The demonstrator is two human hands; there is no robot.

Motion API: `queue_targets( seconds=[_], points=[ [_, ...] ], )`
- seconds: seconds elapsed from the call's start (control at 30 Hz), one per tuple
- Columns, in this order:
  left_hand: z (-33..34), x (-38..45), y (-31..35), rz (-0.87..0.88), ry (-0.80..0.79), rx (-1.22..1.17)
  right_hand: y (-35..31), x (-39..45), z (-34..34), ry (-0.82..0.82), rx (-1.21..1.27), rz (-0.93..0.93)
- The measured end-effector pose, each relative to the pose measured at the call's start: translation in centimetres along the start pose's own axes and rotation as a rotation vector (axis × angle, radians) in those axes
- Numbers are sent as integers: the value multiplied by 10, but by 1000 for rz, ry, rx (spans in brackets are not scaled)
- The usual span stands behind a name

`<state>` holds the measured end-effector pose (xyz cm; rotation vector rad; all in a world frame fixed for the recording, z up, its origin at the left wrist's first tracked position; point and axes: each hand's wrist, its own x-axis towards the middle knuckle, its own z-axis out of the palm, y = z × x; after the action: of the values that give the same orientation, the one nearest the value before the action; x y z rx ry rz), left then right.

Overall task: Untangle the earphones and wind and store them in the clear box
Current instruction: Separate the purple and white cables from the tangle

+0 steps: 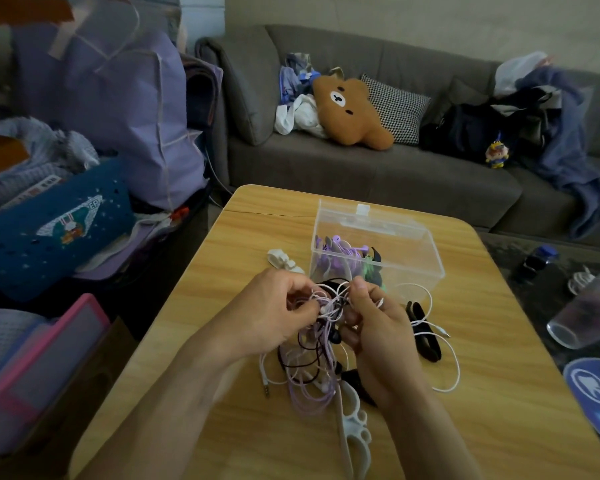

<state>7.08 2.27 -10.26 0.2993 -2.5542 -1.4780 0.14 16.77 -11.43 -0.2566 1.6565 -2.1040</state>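
hands point(274, 311) 2 | clear box point(426, 251) 1 | white winders point(355, 424) 2 | tumbler point(584, 313) 1

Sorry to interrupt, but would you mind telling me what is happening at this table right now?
A person is picking apart a knot of earphone cables over the wooden table. The left hand and right hand both pinch strands at the top of the tangle, whose white, lilac and dark cords hang down to the table. The clear box behind them is open and already holds some purple and green items. A white winder lies near the right wrist.

White winder point(355, 424) partly under right wrist; knot behind fingers point(302, 299).
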Motion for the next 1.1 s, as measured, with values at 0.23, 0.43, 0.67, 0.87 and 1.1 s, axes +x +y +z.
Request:
queue_targets(
  seconds=[0.23,0.43,0.67,0.87,1.1],
  points=[
    [1,2,-6,-3,8,42,-5,5,-3,-63,71,89],
    [1,1,-6,-13,135,115,-7,-4,0,-204,-175,-39],
    [8,-1,5,31,201,-155,-11,-3,-3,-156,-358,-175],
    [9,-2,4,59,64,-251,-10,2,-11,-122,-328,-106],
    [24,-1,0,10,94,-55,-14,14,-23,-45,-376,-140]
  ],
)
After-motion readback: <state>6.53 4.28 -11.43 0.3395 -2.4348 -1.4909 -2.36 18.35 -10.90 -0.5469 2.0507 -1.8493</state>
